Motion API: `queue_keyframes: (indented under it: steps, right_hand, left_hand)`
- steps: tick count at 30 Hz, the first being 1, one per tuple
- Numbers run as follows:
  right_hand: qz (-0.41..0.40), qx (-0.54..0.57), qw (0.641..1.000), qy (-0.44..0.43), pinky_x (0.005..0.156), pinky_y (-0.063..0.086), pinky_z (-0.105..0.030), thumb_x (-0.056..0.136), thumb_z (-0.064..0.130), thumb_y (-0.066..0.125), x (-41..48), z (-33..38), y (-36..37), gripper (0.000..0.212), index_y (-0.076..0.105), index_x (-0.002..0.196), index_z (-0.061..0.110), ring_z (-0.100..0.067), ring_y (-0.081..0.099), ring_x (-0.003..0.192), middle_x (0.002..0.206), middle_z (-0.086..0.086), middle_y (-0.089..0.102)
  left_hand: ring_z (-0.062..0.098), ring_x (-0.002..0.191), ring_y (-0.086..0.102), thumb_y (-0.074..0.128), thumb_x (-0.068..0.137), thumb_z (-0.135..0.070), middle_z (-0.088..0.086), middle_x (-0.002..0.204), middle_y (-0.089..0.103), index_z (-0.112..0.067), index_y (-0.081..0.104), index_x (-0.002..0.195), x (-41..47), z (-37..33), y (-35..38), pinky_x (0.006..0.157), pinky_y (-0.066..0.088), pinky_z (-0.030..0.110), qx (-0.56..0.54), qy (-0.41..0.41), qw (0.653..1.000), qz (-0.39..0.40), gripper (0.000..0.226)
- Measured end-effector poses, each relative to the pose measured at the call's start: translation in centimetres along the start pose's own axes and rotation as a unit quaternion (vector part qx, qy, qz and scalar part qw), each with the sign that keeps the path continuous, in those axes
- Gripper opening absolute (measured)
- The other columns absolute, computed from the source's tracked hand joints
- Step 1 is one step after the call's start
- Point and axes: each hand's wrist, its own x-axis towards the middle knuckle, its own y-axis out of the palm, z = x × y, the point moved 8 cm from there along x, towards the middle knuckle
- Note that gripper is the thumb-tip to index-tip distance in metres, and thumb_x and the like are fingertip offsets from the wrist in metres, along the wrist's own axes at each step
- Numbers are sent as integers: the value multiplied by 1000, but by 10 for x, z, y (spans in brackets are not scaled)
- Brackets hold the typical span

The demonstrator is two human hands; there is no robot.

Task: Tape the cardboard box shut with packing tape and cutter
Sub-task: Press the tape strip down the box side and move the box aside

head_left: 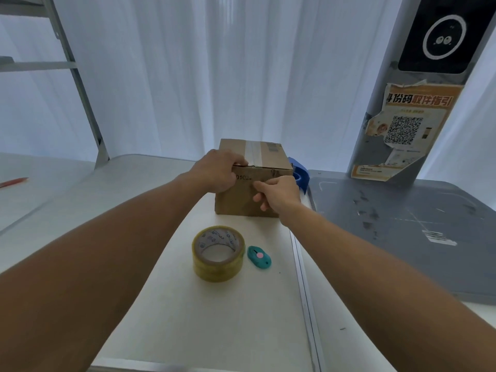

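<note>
A small brown cardboard box (268, 157) stands on the white table (166, 304), its flaps down and a strip of clear tape running over the top seam. My left hand (214, 170) grips the box's near top edge at the left, fingers curled over the rim. My right hand (276, 191) presses its fingertips against the front face, where the tape end comes down. A yellowish roll of packing tape (218, 253) lies flat in front of the box. Beside it on the right lies a small teal cutter (259, 258) with a pink button.
A blue tape dispenser (299, 173) sits behind the box at its right. A grey scuffed board (402, 232) covers the table's right side. A pillar with an orange poster (402, 130) rises at the right, a metal ladder frame (80, 89) at the left. A red pen (13, 181) lies far left.
</note>
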Motion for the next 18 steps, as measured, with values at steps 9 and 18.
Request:
queue_keyframes:
  steps: [9,18]
  right_hand:
    - [28,79,996,-14,56,45,-21,93,28,63,-16,4,-1,18,74,92,13,-7,53,41,64,-1,67]
    - [42,83,995,-28,45,42,-11,93,22,63,-17,7,-7,17,74,90,10,-6,53,41,62,-2,64]
  left_hand:
    - [21,113,56,49,86,-5,-3,124,65,-32,67,124,7,4,-2,92,50,40,1,-19,1000,-11,49]
    - [22,114,57,53,87,-9,-4,124,66,-35,67,122,10,7,-2,91,51,42,-7,-17,1000,-9,46]
